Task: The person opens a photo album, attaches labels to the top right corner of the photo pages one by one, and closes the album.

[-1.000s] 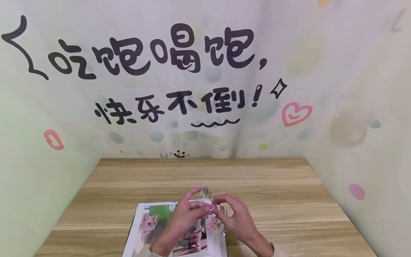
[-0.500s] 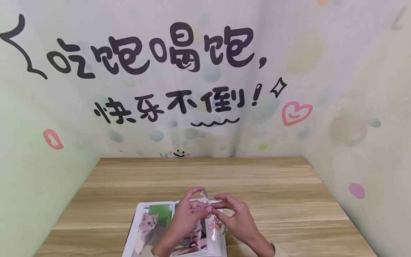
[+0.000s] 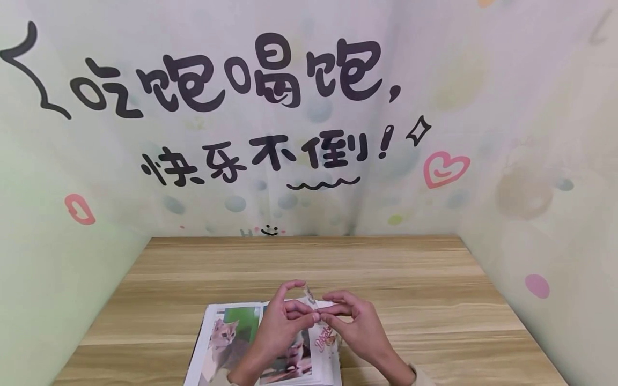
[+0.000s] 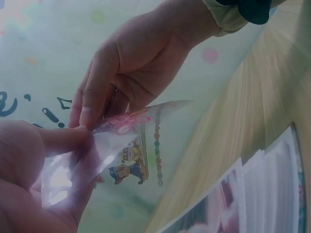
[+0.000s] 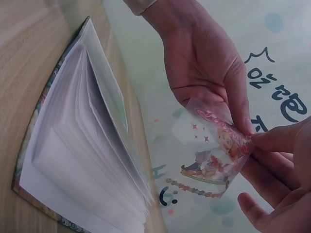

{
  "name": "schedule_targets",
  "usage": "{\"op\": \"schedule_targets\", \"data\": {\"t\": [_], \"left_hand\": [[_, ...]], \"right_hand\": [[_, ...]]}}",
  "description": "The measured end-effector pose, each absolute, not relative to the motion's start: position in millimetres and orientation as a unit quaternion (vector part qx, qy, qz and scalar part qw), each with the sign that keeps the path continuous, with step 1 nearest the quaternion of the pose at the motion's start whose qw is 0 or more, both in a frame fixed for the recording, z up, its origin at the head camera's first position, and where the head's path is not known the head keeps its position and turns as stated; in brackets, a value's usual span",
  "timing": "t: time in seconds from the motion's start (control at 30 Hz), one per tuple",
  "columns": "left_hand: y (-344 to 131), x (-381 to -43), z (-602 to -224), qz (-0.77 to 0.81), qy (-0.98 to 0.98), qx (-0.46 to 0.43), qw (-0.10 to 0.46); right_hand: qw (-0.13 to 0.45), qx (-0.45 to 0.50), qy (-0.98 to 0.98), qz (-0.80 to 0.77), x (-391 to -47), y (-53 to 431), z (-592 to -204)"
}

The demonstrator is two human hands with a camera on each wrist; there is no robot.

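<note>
Between my two hands, above an open photo album, is a clear, thin plastic piece printed with cartoon dogs and pink lettering. Whether it is a bag or a sticker sheet I cannot tell. My left hand pinches it between thumb and fingers, its index finger raised and bent behind the upper edge. Thumb and fingertips of my right hand pinch it close beside the left thumb. In the left wrist view the plastic piece is bent and shines with glare; the fingers cover part of it.
The album lies on a wood-grain table, with a cat photo on its left page and another photo partly behind my left hand. Its thick stack of pages fans slightly. A printed cloth wall stands behind the table.
The plastic piece has turned more edge-on at its top, and less of its upper print shows. My right fingertips have shifted slightly along it; both hands stay in nearly the same place.
</note>
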State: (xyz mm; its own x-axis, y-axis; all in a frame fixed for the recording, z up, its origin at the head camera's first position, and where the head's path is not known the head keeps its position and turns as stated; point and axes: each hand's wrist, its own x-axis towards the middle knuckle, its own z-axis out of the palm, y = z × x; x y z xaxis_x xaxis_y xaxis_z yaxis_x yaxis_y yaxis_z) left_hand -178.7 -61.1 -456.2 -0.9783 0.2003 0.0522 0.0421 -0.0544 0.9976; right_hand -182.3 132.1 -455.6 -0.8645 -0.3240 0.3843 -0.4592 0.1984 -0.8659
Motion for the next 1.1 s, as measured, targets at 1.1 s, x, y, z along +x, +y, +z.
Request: {"op": "schedule_targets", "data": {"t": [1.1], "left_hand": [[-55.6,-183.2,-457.4,0.735,0.668,0.077,0.086]], "right_hand": [[0.087,0.146,-0.811,0.560,-187.8,137.0,-455.8]]}}
